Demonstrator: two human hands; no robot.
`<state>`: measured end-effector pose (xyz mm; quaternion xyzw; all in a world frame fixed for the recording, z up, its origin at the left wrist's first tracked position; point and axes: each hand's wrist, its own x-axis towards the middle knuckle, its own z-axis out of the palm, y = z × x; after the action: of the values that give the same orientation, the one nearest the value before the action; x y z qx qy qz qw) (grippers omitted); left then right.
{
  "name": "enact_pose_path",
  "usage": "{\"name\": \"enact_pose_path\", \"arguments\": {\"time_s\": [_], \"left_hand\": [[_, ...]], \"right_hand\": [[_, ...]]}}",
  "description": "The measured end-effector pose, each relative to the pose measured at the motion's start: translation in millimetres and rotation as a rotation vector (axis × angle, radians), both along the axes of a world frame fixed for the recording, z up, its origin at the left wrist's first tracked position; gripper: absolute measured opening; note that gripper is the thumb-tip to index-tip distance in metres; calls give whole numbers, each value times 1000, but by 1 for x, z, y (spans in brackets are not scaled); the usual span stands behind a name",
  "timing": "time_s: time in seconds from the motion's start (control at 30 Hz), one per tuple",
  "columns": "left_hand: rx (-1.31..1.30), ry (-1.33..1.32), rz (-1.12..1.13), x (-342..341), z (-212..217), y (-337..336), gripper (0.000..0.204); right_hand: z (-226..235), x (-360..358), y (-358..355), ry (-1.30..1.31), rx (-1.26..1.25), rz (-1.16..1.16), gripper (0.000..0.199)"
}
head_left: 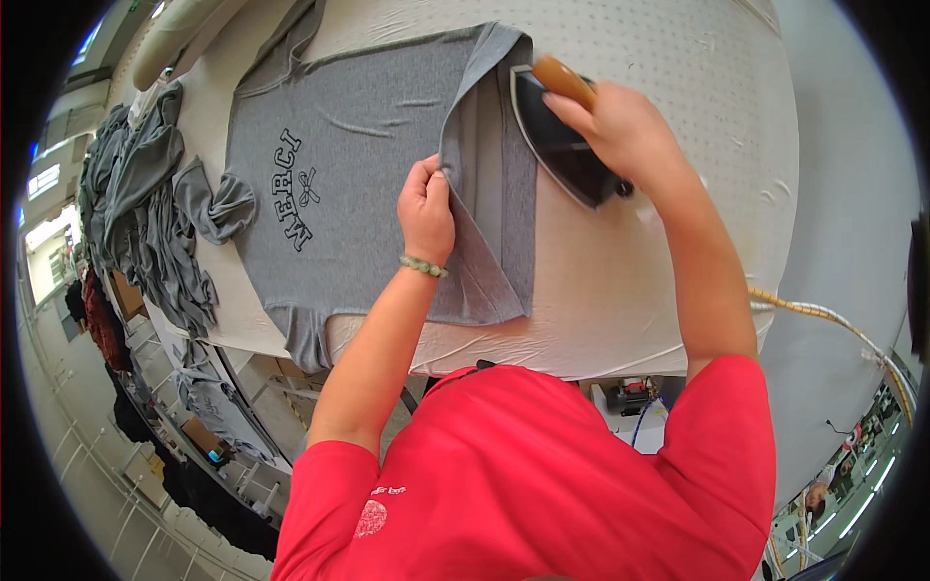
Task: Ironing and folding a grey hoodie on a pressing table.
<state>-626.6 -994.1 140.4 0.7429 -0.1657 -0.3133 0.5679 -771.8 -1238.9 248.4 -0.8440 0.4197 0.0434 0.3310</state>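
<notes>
A grey short-sleeved T-shirt [378, 213] with dark lettering and a small bow print lies flat on a pale padded ironing table [678, 300]. My left hand [426, 213], wearing a green bead bracelet [423, 266], pinches the upper layer near the hem and lifts it back, so the inside shows. My right hand [620, 131] is wrapped around the wooden handle [564, 81] of a dark iron [557, 131]. The iron sits at the shirt's right edge, beside the hem; whether its soleplate touches the cloth I cannot tell.
A heap of crumpled grey garments [145, 203] lies at the table's left end. Above it is a pale padded roll [174, 44]. A yellow and white hose [823, 315] runs off to the right. Dark clothes [213, 504] hang on racks at lower left.
</notes>
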Motion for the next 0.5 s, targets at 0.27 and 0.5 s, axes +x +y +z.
{"name": "enact_pose_path", "arguments": {"time_s": [0.27,0.5], "left_hand": [[-181,-61,-20,-1,9,-3,19],[-169,-46,-74,-2,18,-10,19]], "right_hand": [[2,60,-7,89,91,221,63],[14,-19,93,240,146,495,62]]}}
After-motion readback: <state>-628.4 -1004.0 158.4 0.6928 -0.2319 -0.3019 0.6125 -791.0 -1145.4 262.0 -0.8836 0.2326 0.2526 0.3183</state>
